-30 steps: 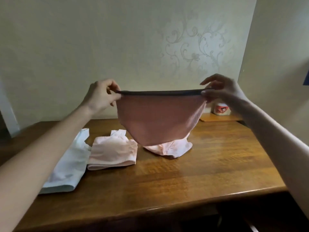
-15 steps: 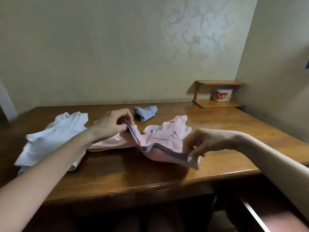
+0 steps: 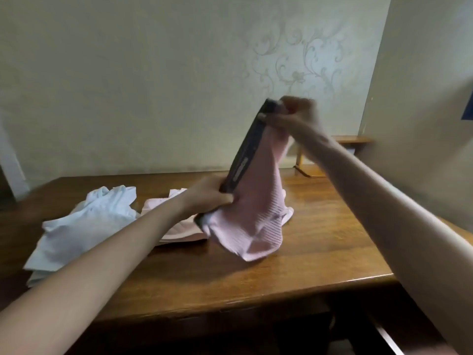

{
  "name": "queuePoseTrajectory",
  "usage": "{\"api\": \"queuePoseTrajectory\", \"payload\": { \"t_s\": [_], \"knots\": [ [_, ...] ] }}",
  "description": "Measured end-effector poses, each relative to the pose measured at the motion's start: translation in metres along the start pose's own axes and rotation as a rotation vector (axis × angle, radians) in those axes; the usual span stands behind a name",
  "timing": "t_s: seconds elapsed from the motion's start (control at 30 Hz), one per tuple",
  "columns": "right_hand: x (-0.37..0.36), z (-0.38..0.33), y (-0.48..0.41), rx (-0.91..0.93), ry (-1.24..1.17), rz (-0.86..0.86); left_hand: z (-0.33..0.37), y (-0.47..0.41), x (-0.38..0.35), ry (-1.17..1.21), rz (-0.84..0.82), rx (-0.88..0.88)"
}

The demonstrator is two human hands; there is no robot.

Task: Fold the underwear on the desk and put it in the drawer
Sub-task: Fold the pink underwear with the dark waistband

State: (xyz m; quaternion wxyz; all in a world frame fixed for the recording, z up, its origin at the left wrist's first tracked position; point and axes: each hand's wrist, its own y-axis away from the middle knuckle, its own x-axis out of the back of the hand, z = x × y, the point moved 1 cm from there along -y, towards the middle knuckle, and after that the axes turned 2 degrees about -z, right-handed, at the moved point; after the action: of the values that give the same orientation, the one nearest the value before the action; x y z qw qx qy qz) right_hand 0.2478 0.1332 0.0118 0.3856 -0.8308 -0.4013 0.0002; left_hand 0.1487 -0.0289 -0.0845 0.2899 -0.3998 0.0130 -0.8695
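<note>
The only lettering in sight is a pale printed patch (image 3: 242, 166) on the underwear's dark waistband (image 3: 252, 139), and it is too blurred to read. The wooden desk (image 3: 320, 252) is a glossy mid-brown with visible grain, and light catches its front edge. It stands against a pale greenish wall (image 3: 128, 85) papered with a faint scroll-and-flower pattern (image 3: 299, 60). A plain side wall meets this at the right, where a small wooden shelf (image 3: 354, 140) sits at the desk's back corner. On the desk's left lies a crumpled white garment (image 3: 84, 221), and just beside it a pale pink garment (image 3: 179, 229), partly hidden by the left forearm. The underwear (image 3: 256, 206) is pale pink ribbed fabric, held over the middle of the desk with its band running steeply from low left up to the right. Its lower edge hangs down to the wood, though whether it touches cannot be told. The left hand (image 3: 210, 198) grips the band's lower end with curled fingers. The right hand (image 3: 294, 114), blurred, pinches the upper end, raised well above the desktop.
</note>
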Motion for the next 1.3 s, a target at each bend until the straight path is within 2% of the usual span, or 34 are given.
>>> {"api": "queuePoseTrajectory", "payload": {
  "t_s": [0.07,0.17,0.27,0.33,0.37,0.53,0.6,0.67,0.7,0.73,0.77,0.83,0.87,0.9,1.0,1.1,1.13,1.17,1.2,1.23,1.27,1.3],
  "knots": [
    [0.019,-0.003,0.001,0.014,0.035,0.048,-0.016,0.013,0.011,-0.028,-0.124,0.042],
    [0.042,0.002,0.011,-0.002,0.067,0.049,-0.022,0.029,0.045,0.265,-0.222,0.032],
    [0.058,0.025,0.023,-0.083,-0.054,0.021,-0.031,0.029,0.077,0.630,-0.095,0.020],
    [0.059,0.052,0.029,-0.189,-0.116,-0.050,-0.041,0.022,0.078,0.677,0.017,0.091],
    [0.057,0.068,0.034,-0.242,-0.086,-0.095,-0.048,0.018,0.070,0.602,0.058,0.148],
    [0.024,0.162,0.068,-0.486,0.145,-0.180,-0.103,0.002,0.017,-0.233,0.158,0.272],
    [0.011,0.185,0.078,-0.515,0.389,-0.207,-0.104,0.005,0.000,-0.449,0.185,0.260],
    [0.002,0.187,0.083,-0.338,0.648,-0.188,-0.089,0.013,-0.014,-0.565,0.264,0.052],
    [-0.001,0.176,0.088,-0.194,0.661,-0.182,-0.078,0.020,-0.020,-0.553,0.284,-0.113],
    [-0.006,0.161,0.096,-0.062,0.595,-0.232,-0.065,0.029,-0.027,-0.486,0.227,-0.251],
    [-0.010,0.141,0.107,0.003,0.474,-0.348,-0.054,0.039,-0.035,-0.392,0.088,-0.319],
    [-0.021,0.106,0.138,0.035,0.331,-0.658,-0.043,0.060,-0.055,-0.328,-0.258,-0.351],
    [-0.027,0.098,0.154,0.064,0.364,-0.783,-0.043,0.070,-0.064,-0.380,-0.373,-0.352],
    [-0.031,0.094,0.169,0.131,0.460,-0.856,-0.046,0.078,-0.070,-0.446,-0.402,-0.378],
    [-0.037,0.095,0.195,0.400,0.800,-0.787,-0.048,0.093,-0.074,-0.449,-0.258,-0.479],
    [-0.033,0.083,0.195,0.493,0.713,-0.763,-0.036,0.093,-0.064,-0.283,-0.294,-0.353],
    [-0.031,0.079,0.190,0.470,0.655,-0.777,-0.034,0.089,-0.058,-0.213,-0.332,-0.269],
    [-0.028,0.077,0.180,0.407,0.595,-0.773,-0.032,0.082,-0.050,-0.153,-0.299,-0.194],
    [-0.025,0.075,0.167,0.303,0.529,-0.763,-0.033,0.072,-0.041,-0.124,-0.175,-0.112],
    [-0.023,0.074,0.150,0.174,0.467,-0.741,-0.038,0.061,-0.031,-0.167,0.020,-0.017],
    [-0.023,0.077,0.132,0.041,0.401,-0.719,-0.045,0.050,-0.021,-0.318,0.226,0.089],
    [-0.024,0.083,0.114,-0.076,0.342,-0.718,-0.051,0.042,-0.014,-0.524,0.363,0.212]
  ]
}}
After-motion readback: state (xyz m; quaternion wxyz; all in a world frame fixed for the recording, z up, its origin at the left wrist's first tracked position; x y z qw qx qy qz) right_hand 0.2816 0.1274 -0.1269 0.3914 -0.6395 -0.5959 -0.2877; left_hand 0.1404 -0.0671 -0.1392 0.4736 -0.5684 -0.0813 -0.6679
